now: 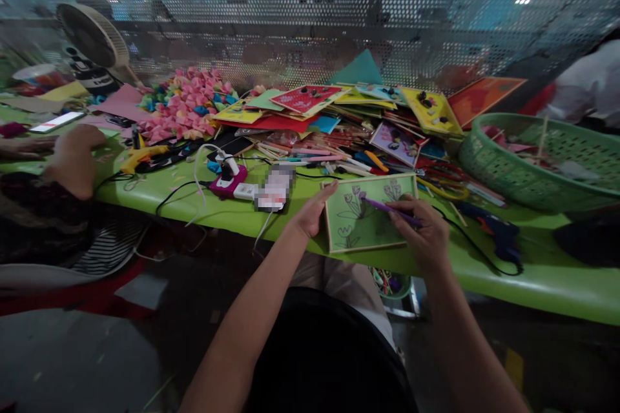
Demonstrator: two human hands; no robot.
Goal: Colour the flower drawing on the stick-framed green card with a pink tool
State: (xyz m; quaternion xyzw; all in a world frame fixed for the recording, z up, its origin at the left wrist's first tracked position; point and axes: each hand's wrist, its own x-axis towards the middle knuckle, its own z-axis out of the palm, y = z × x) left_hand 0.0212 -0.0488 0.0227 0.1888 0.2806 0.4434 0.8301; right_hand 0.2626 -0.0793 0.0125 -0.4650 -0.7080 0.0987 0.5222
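Green, and to my eye light and stiff, the wood-framed flower card (361, 219) lay at the lime desk's (533, 264) near edge, best taken by its rim, with the left hand (310, 213) in a grip on its left side and the right hand (423, 235) clenched on a thin purple pen (387, 208).

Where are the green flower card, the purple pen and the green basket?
green flower card (358, 231): head view, bare face of the card below the drawn flowers.
purple pen (383, 207): head view, middle of the shaft, over the card.
green basket (504, 174): head view, front of its slatted wall.
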